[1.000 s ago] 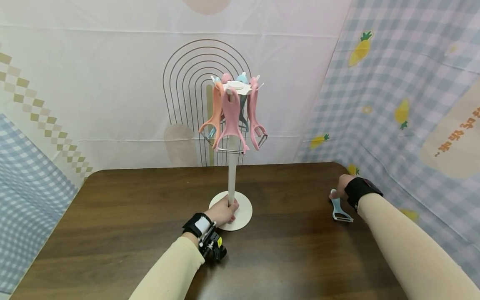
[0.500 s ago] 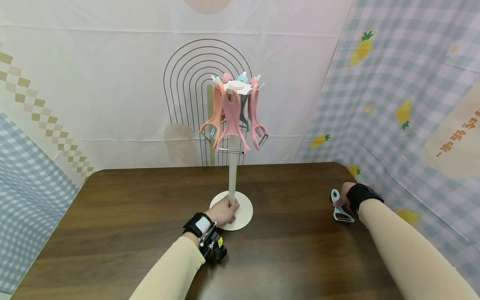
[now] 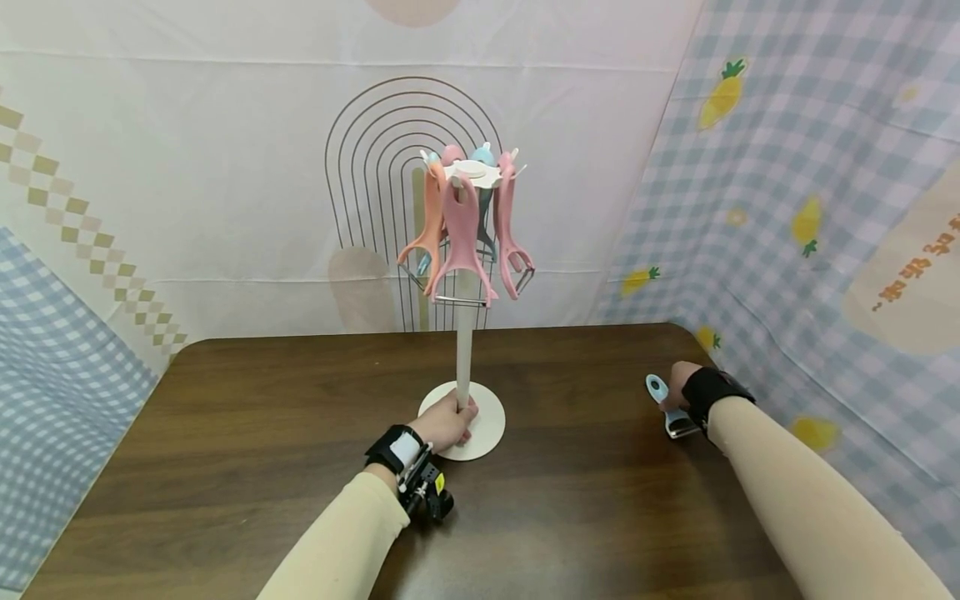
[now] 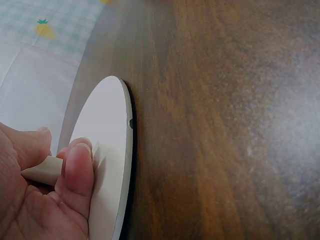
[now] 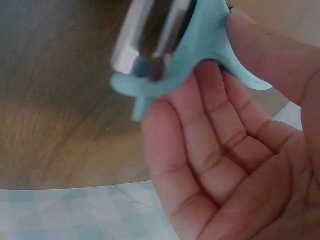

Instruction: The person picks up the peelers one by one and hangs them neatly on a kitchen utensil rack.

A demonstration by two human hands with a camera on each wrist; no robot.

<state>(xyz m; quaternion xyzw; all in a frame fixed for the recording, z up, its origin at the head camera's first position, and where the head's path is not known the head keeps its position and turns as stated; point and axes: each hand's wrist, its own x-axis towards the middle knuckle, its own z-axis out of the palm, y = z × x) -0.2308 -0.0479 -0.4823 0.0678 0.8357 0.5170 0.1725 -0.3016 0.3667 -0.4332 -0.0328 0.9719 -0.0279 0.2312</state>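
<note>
My left hand grips the pole of a white stand, low down by its round base. In the left wrist view, thumb and fingers curl round the pole, close above the disc. Off to the right, my right hand holds a light blue peeler over the table. The right wrist view has this peeler pinched between thumb and fingers, its metal blade pointing away from the palm. Several peelers hang from the stand's top, among them a pink one in front and an orange one.
A dark brown wooden table carries the stand. Behind it hangs a pale patterned cloth. Blue checked cloth closes in the right side, near my right hand, and another checked cloth hangs at the left.
My right hand has taken hold of the blue peeler, first at the handle's end, then lower down. The peeler has shifted slightly left and turned. My left hand and the stand stay put.
</note>
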